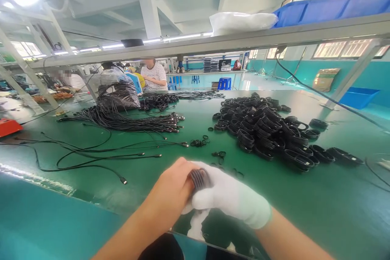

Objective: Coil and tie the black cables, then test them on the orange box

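Close to the table's front edge, both hands are wrapped round a coiled black cable (199,178). My left hand (175,191), which is bare, grips the coil from the left. On my right hand (224,193) is a white glove, and its fingers close on the coil from the other side. Parts of the coil and several fingertips are hidden. Just beyond the hands lie small black bands (199,142) in loose clusters. A big heap of coiled cables (265,124) sits to the right, and a bundle of straight cables (131,120) is at the left.
Several loose cables (100,152) trail over the green table (195,109) at the left. A plastic bag of black cables (118,89) stands behind them. Overhead runs a shelf (183,48) bearing a blue bin (332,8). A person (154,75) is at the far side.
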Motion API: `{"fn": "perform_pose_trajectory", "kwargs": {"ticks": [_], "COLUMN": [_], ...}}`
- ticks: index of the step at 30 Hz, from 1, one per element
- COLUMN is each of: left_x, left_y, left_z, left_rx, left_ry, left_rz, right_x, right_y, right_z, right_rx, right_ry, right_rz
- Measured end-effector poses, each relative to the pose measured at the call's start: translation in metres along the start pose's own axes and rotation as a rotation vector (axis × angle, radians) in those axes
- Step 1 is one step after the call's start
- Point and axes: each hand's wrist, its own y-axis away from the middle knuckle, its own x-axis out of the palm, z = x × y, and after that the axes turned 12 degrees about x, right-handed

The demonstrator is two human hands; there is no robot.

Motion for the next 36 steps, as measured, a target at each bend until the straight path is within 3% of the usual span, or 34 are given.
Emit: {"fn": "perform_pose_trajectory", "kwargs": {"ticks": [5, 10, 18, 21, 25, 27, 32, 36], "left_x": [-0.001, 0.004, 0.015, 0.013, 0.012, 0.015, 0.026, 0.018], "left_y": [-0.007, -0.012, -0.022, -0.022, -0.018, -0.017, -0.017, -0.023], "left_z": [0.002, 0.005, 0.010, 0.011, 0.019, 0.026, 0.036, 0.038], "left_rx": [-0.121, -0.205, -0.203, -0.123, 0.146, 0.207, 0.234, 0.207], "left_ry": [0.116, 0.208, -0.145, -0.208, -0.205, -0.170, -0.178, -0.125], "left_rz": [-0.055, -0.005, 0.046, 0.007, -0.036, -0.023, -0.076, -0.045], "right_x": [-0.008, -0.011, -0.008, -0.012, -0.017, -0.018, -0.015, -0.025], "right_y": [0.000, -0.004, -0.010, -0.011, -0.010, -0.010, -0.014, -0.009], "right_z": [-0.002, -0.009, -0.015, -0.016, -0.021, -0.025, -0.031, -0.024], "right_rx": [0.027, 0.025, 0.158, 0.168, 0.202, 0.205, 0.235, 0.231], "right_ry": [0.002, -0.058, -0.064, -0.078, -0.168, -0.210, -0.227, -0.191], "right_rz": [-0.001, -0.022, -0.044, -0.042, -0.013, 0.004, -0.005, -0.046]}}
